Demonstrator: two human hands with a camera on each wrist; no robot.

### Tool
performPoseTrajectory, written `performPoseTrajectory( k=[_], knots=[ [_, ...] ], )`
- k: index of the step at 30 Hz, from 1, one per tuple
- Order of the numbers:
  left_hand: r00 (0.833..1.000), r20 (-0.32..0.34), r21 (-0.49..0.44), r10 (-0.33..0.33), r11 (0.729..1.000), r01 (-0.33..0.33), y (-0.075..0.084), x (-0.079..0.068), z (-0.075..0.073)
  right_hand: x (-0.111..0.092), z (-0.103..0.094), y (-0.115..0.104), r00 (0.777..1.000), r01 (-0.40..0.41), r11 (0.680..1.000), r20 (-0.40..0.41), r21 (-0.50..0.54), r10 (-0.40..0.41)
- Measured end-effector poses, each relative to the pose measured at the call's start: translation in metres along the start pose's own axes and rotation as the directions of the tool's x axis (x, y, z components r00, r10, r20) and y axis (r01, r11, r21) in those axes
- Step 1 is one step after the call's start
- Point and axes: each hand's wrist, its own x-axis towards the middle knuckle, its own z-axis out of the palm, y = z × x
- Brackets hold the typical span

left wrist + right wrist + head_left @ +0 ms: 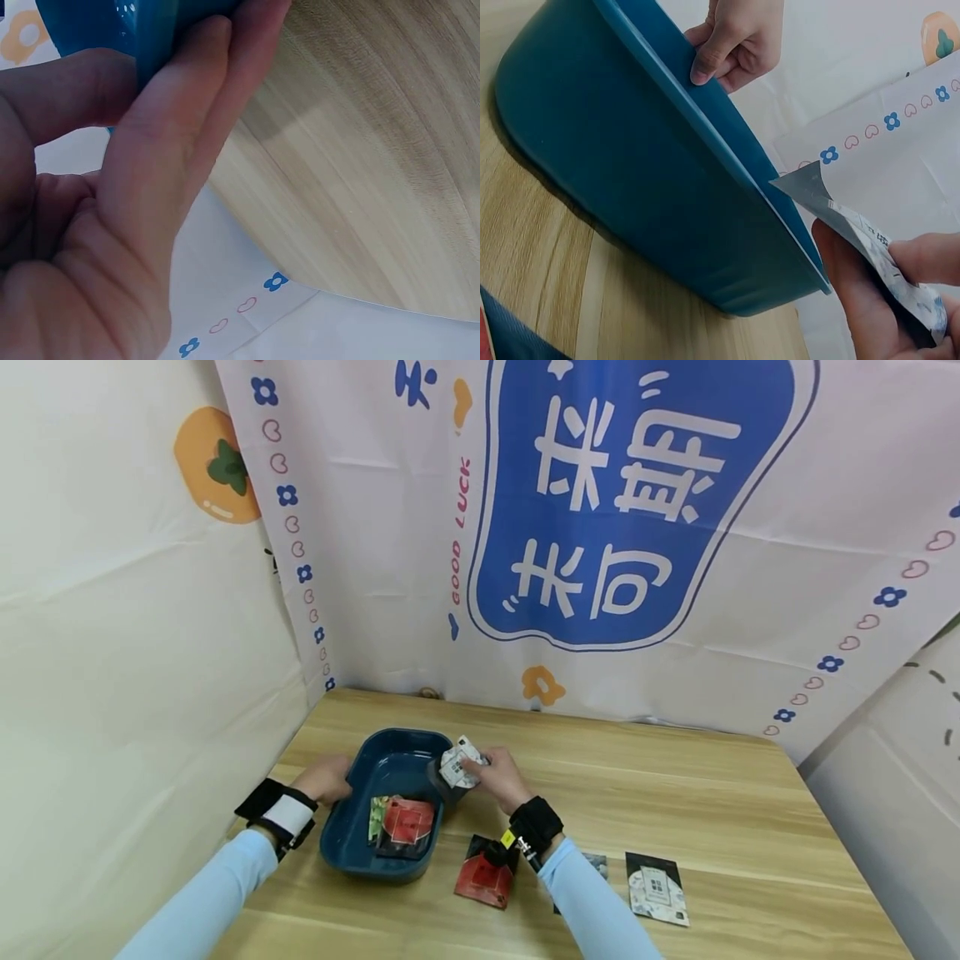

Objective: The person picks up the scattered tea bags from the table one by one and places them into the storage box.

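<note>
My left hand (pixel 326 778) grips the left rim of a deep blue plastic tub (pixel 405 870). The left wrist view has thumb and fingers on either side of the tub wall (pixel 155 45). Between thumb and fingers, my right hand (pixel 502 781) pinches a black-and-white printed packet (pixel 459 763) by the tub's right rim. Seen from the right wrist, this flat packet (pixel 874 244) is bent, its silvery corner pointing toward the rim. Inside the tub lie a red-and-black packet (pixel 408 822) and, partly under it, a green one (pixel 377 817).
Right of the tub, another red-and-black packet (pixel 482 883) lies on the wooden table (pixel 750 827). A greyish packet (pixel 597 862) is partly hidden by my right forearm. Farther right lies a black-and-white packet (pixel 656 889). Printed cloth (pixel 390 568) hangs behind the table.
</note>
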Motion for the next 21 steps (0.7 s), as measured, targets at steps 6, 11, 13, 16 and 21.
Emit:
performPoseTrajectory(
  k=[6, 11, 13, 16, 21],
  knots=[
    [1.000, -0.004, 0.001, 0.013, 1.000, -0.013, 0.000, 0.000, 0.001, 0.000, 0.005, -0.002, 1.000, -0.003, 1.000, -0.009, 0.011, 0.003],
    [1.000, -0.002, -0.008, 0.002, 1.000, -0.002, 0.000, 0.000, 0.001, 0.000, 0.007, -0.003, 1.000, 0.005, 1.000, -0.007, 0.021, -0.005],
    [1.000, -0.005, -0.009, 0.007, 1.000, -0.007, 0.000, 0.000, 0.001, 0.000, 0.008, -0.003, 1.000, 0.007, 0.999, -0.004, 0.033, -0.007],
    [1.000, -0.007, -0.005, 0.010, 1.000, -0.010, -0.001, 0.001, 0.002, 0.000, 0.010, -0.003, 1.000, 0.000, 0.999, 0.001, 0.043, 0.000],
    [1.000, -0.002, 0.003, 0.008, 1.000, -0.008, -0.001, 0.002, 0.002, -0.001, 0.014, -0.004, 1.000, 0.006, 1.000, 0.004, 0.026, -0.006]
  ],
)
